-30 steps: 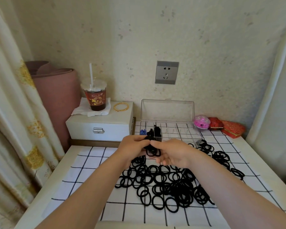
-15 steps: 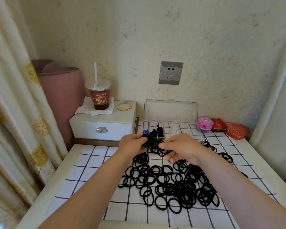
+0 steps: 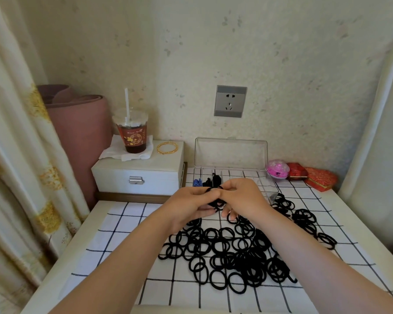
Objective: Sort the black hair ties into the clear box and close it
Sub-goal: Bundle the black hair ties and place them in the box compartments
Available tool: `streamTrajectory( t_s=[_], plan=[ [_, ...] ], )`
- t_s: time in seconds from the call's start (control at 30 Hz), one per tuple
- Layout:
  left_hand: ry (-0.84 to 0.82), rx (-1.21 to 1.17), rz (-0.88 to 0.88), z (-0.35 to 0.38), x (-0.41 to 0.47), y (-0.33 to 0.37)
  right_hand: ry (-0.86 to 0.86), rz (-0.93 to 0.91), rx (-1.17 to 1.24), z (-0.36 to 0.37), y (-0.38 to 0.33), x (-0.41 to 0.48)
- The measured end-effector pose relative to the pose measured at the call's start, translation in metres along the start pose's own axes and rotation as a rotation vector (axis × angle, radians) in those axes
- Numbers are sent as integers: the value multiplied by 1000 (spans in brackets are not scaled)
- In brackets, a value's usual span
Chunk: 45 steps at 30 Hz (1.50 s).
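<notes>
Small update: compared with a second ago, the hands are squeezed closer together and the loop that dangled under them is tucked in. The left hand (image 3: pixel 191 206) and right hand (image 3: pixel 244 198) both pinch one bunch of black hair ties (image 3: pixel 216 202), just in front of the open clear box (image 3: pixel 230 152). I'd guess the drop-in comes next. The big pile (image 3: pixel 236 254) on the desk (image 3: pixel 80 245) looks barely dented, so closing is a long way off.

The white table (image 3: pixel 61 275) carries a checked cloth (image 3: pixel 123 225) strewn with black hair ties (image 3: pixel 232 252), the open clear box (image 3: pixel 230 155) at its far edge and a white drawer box (image 3: pixel 138 175) at its far-left corner.
</notes>
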<state>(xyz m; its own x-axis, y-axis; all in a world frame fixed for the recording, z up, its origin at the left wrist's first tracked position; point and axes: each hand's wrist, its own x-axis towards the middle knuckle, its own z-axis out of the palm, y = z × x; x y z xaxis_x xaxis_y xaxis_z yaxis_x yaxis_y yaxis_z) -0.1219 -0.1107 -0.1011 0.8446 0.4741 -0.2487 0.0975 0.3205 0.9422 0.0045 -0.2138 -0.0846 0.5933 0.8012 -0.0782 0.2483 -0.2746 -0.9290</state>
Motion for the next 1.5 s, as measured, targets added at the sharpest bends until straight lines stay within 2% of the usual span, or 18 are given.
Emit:
streamTrajectory(
  t_s=[0.1,0.27,0.47,0.53,0.7,0.87,0.97,1.07,1.17,1.33,1.5],
  plan=[
    [12,70,6,-3,0,-2,-32,50,-17,-1,1,-1],
    [-4,53,-32,-3,0,-1,-25,118,-61,-13,1,3],
    [-39,52,-24,-5,1,3,-333,173,127,-30,5,4],
    [-11,89,-13,-5,1,4,-362,178,206,-29,7,3],
    [110,270,78,-1,0,7,-324,180,251,-27,7,5],
    [121,528,181,3,2,10,-273,182,246,-28,9,6],
    [174,588,229,2,11,14,-100,143,249,-31,5,13],
    [297,809,363,-1,22,14,178,52,148,-38,1,29],
    [305,972,431,-2,33,7,326,-14,-42,-40,4,47],
    [246,1280,413,0,47,-9,341,-63,-374,-25,13,61],
    [213,1357,359,-4,54,-20,339,-30,-711,-17,17,70]
  ],
)
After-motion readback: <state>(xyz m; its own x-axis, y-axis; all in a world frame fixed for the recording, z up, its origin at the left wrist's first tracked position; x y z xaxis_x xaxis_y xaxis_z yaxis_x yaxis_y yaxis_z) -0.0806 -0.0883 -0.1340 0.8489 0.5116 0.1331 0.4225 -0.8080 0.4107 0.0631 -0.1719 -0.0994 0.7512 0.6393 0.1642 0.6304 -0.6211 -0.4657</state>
